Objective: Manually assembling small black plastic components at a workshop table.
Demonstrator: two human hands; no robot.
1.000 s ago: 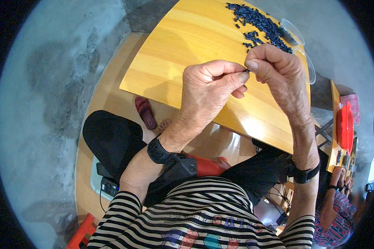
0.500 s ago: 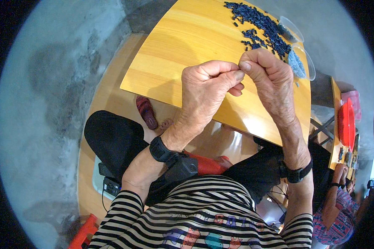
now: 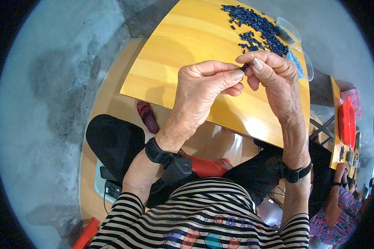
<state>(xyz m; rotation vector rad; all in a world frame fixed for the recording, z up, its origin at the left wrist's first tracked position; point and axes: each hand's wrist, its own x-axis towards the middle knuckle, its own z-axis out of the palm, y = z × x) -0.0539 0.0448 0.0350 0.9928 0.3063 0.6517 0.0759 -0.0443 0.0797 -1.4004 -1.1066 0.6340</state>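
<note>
Both of my hands meet above the wooden table (image 3: 166, 54), fingertips close together. Between them shows a small black piece (image 3: 244, 67), short and dark. My left hand (image 3: 207, 85) pinches it between thumb and forefinger, the other fingers curled under. Reaching over it from the right is my right hand (image 3: 276, 76), bent forefinger at the piece and thumb drawn back beside the finger. Whatever lies under that thumb is hidden. Beyond my hands spreads a pile of small black cylindrical pieces (image 3: 257, 25). Small light-blue parts (image 3: 295, 62) lie by a clear plastic cup (image 3: 309, 68), partly behind my right hand.
Another clear cup (image 3: 293, 29) lies tipped at the table's right edge, dark pieces in it. A red basin (image 3: 346, 120) stands on a second table at right, where another person's hands (image 3: 340, 172) are. A slipper (image 3: 147, 116) is on the floor beneath the table.
My right thumb has drawn back from the left fingertips and the right hand has turned slightly, bringing the small black piece into sight. My left hand keeps its pinch, nearly in place.
</note>
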